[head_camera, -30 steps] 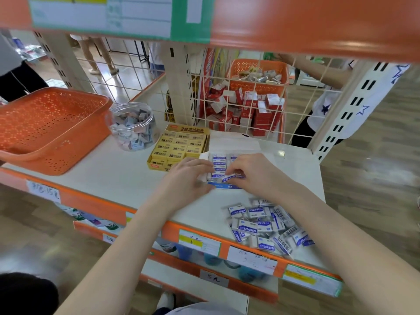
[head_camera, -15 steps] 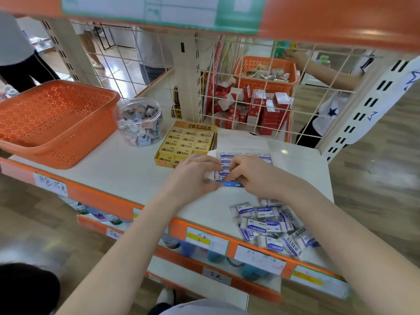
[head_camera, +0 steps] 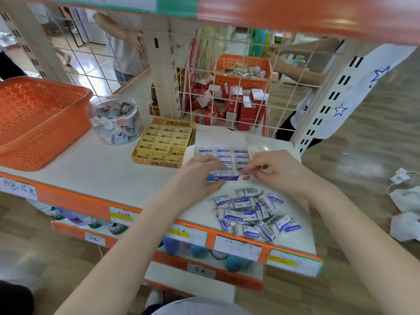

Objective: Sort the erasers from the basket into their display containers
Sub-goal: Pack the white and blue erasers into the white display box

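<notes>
A white and blue display box (head_camera: 223, 153) with rows of blue-labelled erasers lies on the shelf top, right of centre. My left hand (head_camera: 197, 176) holds its front left corner, fingers over the front row and thumb against the front edge. My right hand (head_camera: 277, 171) pinches an eraser (head_camera: 241, 171) in the front row with thumb and forefinger. Nearer to me lies a loose pile of blue and white erasers (head_camera: 252, 212). The orange basket (head_camera: 34, 114) stands at the far left; its inside is mostly out of sight.
A clear jar of small coloured erasers (head_camera: 113, 119) and a yellow box of 2B erasers (head_camera: 166, 142) stand between basket and display box. A wire grid (head_camera: 227, 92) backs the shelf; beyond it are red boxes, another orange basket and other people's arms. An upper shelf edge (head_camera: 295, 17) hangs overhead.
My hands have drawn a little apart at the front of the display box, uncovering more rows of erasers. The view has shifted slightly.
</notes>
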